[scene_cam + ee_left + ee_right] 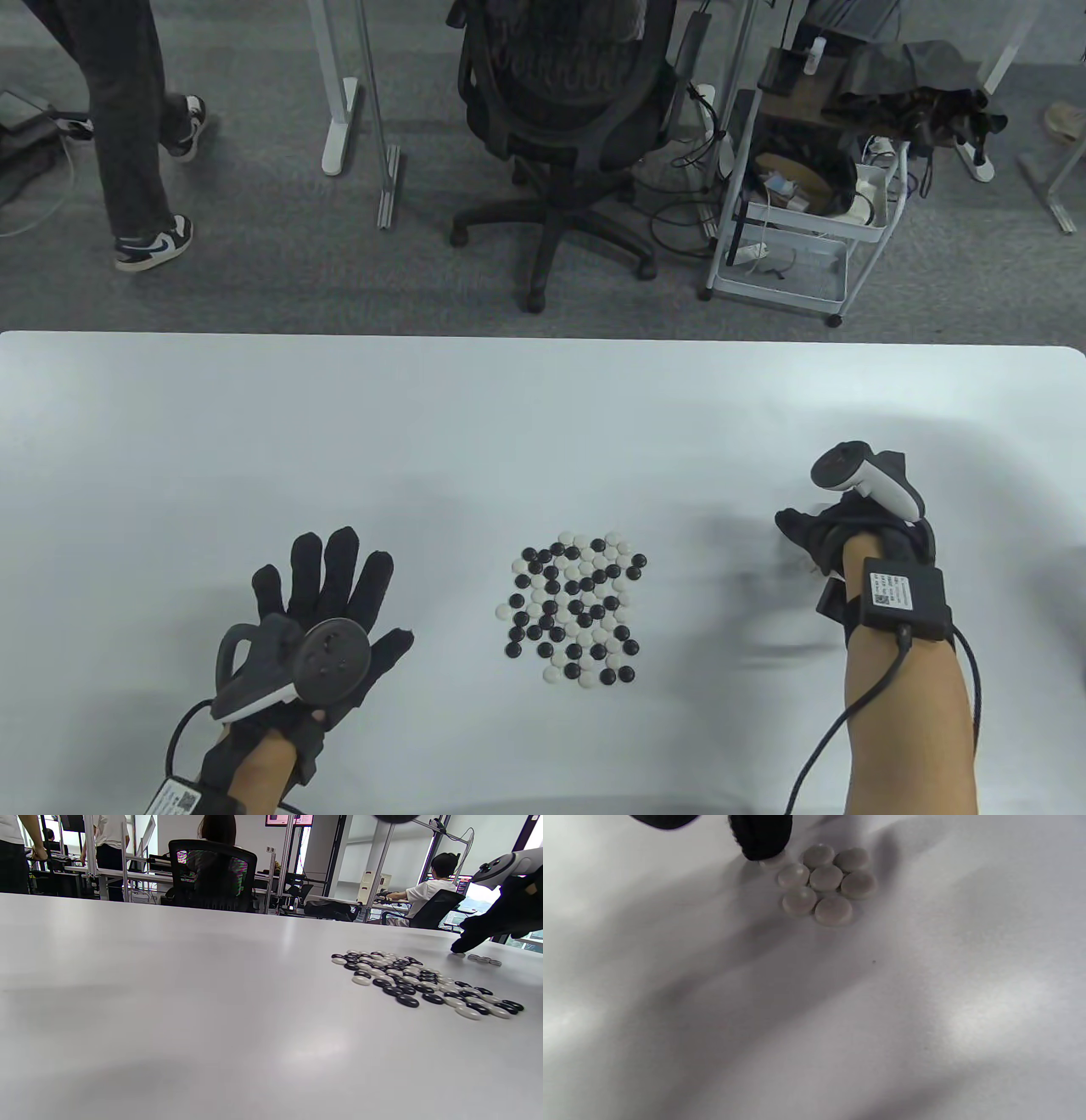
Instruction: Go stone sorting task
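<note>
- Left hand (327, 607) lay flat on the white table (170, 441), fingers spread, gripping nothing, well left of the stones.
- Mixed pile of black and white Go stones (577, 607) sat mid-table, between the hands, still mostly unsorted.
- Right hand (836, 526) was off to the right of the pile, fingers curled down; one fingertip (761, 836) sat on a white stone (774, 859) at the edge of the small white cluster (825, 882).
- Whether that stone was pinched or just pressed: couldn't tell.
- Advice: set it down touching the cluster, lift straight up, don't scatter neighbours.
</note>
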{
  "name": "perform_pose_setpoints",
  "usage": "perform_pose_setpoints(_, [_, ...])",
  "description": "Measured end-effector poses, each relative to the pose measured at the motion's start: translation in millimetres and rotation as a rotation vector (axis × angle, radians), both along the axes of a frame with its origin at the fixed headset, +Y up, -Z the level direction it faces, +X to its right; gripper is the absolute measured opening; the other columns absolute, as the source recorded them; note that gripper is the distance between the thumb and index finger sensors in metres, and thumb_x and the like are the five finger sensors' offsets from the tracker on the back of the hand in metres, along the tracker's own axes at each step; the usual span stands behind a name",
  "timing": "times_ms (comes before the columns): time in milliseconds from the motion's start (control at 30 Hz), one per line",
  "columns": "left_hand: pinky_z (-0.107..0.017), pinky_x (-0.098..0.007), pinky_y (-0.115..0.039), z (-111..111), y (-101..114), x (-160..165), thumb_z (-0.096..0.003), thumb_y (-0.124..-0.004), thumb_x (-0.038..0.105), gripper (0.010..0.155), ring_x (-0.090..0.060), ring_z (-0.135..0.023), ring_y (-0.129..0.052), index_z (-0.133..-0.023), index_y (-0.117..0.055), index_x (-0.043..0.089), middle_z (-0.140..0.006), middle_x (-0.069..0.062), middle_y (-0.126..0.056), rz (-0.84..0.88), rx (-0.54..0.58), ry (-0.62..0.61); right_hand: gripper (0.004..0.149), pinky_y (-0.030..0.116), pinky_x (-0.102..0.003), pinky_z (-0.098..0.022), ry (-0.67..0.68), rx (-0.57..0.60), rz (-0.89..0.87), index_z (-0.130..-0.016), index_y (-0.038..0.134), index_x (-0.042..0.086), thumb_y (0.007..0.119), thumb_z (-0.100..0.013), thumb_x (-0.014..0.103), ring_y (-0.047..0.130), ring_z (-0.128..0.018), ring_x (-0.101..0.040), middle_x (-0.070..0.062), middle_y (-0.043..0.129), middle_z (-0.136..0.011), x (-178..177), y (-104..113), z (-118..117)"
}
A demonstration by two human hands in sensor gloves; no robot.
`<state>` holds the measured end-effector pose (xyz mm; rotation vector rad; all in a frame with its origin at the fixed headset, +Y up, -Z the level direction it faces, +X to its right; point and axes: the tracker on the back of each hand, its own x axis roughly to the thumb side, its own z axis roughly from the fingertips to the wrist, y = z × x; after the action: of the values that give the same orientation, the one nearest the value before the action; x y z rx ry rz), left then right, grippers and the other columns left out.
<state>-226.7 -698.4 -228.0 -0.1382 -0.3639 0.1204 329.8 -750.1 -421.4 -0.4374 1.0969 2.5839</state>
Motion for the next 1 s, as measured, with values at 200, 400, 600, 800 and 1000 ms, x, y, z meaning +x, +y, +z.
perform_pose_setpoints(200, [-0.060,-0.089,-0.010,-0.5,0.0,-0.5,-0.0636,-0.043,0.054,0.077,-0.065,-0.101,0.002,-0.122,-0.021,0.008,-0.122,-0.038,-0.001,0.001,-0.002,0.003,0.066,0.008,-0.083,-0.056,-0.010,0.001,0.016,-0.112,0.055,0.019,0.047,-0.055,0.053,-0.011,-0.089,-0.057,-0.027,0.001,-0.111,-3.8,6.0,-0.3])
perform_pose_setpoints(400, [-0.060,-0.089,-0.010,-1.6,-0.6,-1.1,-0.0636,-0.043,0.054,0.077,-0.065,-0.101,0.002,-0.122,-0.021,0.008,-0.122,-0.038,-0.001,0.004,-0.004,0.006,0.065,0.008,-0.083,-0.056,0.198,0.041,-0.132,-0.111,0.060,0.020,0.049,-0.056,0.052,-0.011,-0.089,-0.056,-0.026,0.002,-0.112,-61.7,27.5,-5.7])
perform_pose_setpoints(600, [-0.060,-0.089,-0.010,-1.4,-0.5,-0.9,-0.0636,-0.043,0.054,0.077,-0.065,-0.101,0.002,-0.122,-0.021,0.008,-0.122,-0.038,-0.001,0.002,-0.002,0.005,0.063,0.007,-0.083,-0.056,0.415,0.041,-0.244,-0.109,0.063,0.021,0.050,-0.056,0.051,-0.011,-0.090,-0.055,-0.025,0.002,-0.112,-136.1,32.6,-3.2])
perform_pose_setpoints(800, [-0.060,-0.089,-0.010,-1.3,-0.3,-1.5,-0.0636,-0.043,0.054,0.077,-0.065,-0.101,0.002,-0.122,-0.021,0.008,-0.122,-0.038,-0.001,0.006,0.002,0.003,0.062,0.007,-0.083,-0.056,0.495,0.007,-0.265,-0.110,0.057,0.024,0.049,-0.056,0.051,-0.012,-0.089,-0.055,-0.025,0.000,-0.111,-186.5,9.2,-2.5])
perform_pose_setpoints(1000, [-0.060,-0.089,-0.010,1.9,4.9,-1.8,-0.0635,-0.043,0.054,0.077,-0.065,-0.101,0.002,-0.122,-0.021,0.009,-0.122,-0.038,-0.001,0.016,0.027,-0.007,0.062,0.006,-0.082,-0.056,0.477,-0.012,-0.215,-0.111,0.054,0.025,0.048,-0.055,0.051,-0.012,-0.088,-0.055,-0.025,-0.001,-0.111,-194.0,-9.4,-8.2])
